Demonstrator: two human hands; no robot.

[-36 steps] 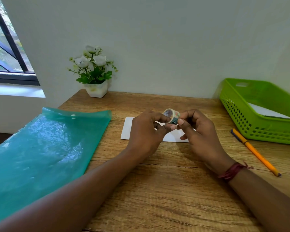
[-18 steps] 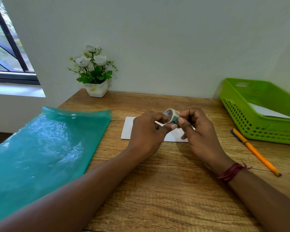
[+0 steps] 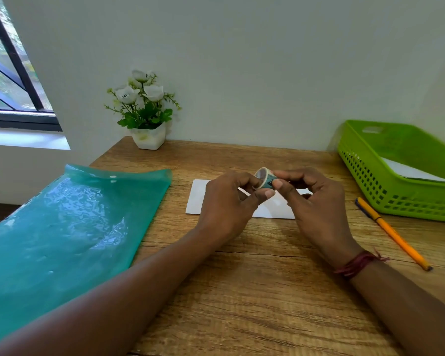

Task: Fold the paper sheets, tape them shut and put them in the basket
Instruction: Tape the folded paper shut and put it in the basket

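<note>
Hardly shifting since a moment ago, the left hand [image 3: 226, 201] and right hand [image 3: 319, 204] are pinching the tape roll [image 3: 264, 178] just above the folded white paper [image 3: 197, 196], hiding its middle. A teal folder [image 3: 62, 227], an orange pencil [image 3: 393, 235] and the green basket [image 3: 370, 181] holding a white sheet [image 3: 416, 173] are lying on the wooden desk [image 3: 254, 291]; potted flowers [image 3: 144, 111] are standing by the pale wall [image 3: 267, 73].

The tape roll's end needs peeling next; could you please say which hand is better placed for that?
Probably the right hand: its fingers pinch the tape roll at its outer band, while the left hand grips and steadies it.
</note>
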